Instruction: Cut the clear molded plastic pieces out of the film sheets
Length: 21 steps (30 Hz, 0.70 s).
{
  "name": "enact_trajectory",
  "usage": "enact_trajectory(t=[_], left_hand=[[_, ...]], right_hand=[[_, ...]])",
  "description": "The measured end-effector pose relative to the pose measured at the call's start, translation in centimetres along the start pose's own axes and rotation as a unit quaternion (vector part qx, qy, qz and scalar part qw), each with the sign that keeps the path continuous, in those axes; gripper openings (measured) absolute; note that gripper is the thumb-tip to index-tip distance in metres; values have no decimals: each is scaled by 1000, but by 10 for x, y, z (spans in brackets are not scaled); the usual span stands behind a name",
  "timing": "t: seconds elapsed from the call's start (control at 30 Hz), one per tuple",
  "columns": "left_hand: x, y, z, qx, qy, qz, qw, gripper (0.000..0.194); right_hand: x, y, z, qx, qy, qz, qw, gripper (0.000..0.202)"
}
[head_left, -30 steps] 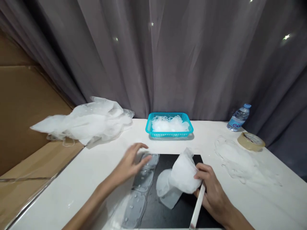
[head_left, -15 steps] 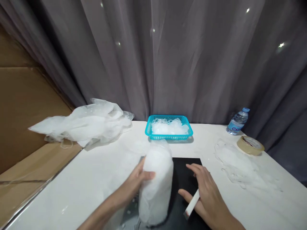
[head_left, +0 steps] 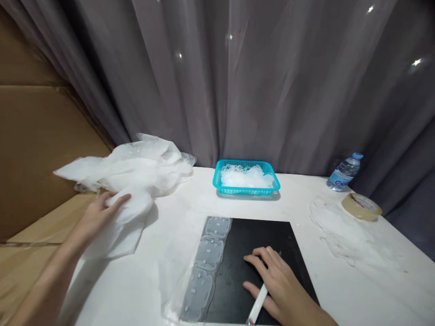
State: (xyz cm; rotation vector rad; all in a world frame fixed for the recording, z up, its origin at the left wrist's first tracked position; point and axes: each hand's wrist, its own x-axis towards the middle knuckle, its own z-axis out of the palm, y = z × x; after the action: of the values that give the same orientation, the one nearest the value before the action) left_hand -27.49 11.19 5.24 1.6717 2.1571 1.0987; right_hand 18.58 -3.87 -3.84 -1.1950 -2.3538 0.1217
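My left hand (head_left: 102, 213) is at the left, its fingers on a soft white bundle of thin sheeting (head_left: 134, 206), which lies against a larger white heap. Some of its fingers are hidden behind the bundle. In my right hand (head_left: 272, 278) a slim white stick-like tool (head_left: 260, 299) is tucked between thumb and palm, its tip pointing down toward me; the other fingers are loosely spread over a black mat (head_left: 251, 240). Along the mat's left side lies a strip of clear film with several translucent moulded pieces (head_left: 209, 251).
A heap of crumpled white sheeting (head_left: 159, 156) lies at the back left beside a cardboard box (head_left: 34, 149). A turquoise basket (head_left: 246, 191) holds white stringy scraps. To the right are a water bottle (head_left: 345, 174), a tape roll (head_left: 362, 207) and clear film scraps (head_left: 346, 233).
My left hand has carried the white bundle from above the mat left to the heap. The strip of moulded pieces is now uncovered. My right hand still holds the tool over the mat.
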Motion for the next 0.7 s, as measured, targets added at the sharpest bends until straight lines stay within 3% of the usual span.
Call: enact_trajectory(t=[0.1,0.17,0.3,0.43,0.53,0.7], left_hand=[[-13,10,7,104,75,18,992,43],[-25,30,18,154,93,81,980,40],[-41,67,63,173,-31,189,966,38],[-54,75,105,168,-119,228,952,36],[-63,68,109,178,-147,198,953,39],[-68,63,88,194,-216,130,948,53]], right_hand=[[-1,7,-1,3,12,14,1000,34],[-1,11,0,6,18,24,1000,31],[-1,18,4,14,25,47,998,24],[-2,21,2,17,31,51,998,20],[-3,18,-2,21,30,29,999,13],[-2,7,-2,30,22,9,999,12]])
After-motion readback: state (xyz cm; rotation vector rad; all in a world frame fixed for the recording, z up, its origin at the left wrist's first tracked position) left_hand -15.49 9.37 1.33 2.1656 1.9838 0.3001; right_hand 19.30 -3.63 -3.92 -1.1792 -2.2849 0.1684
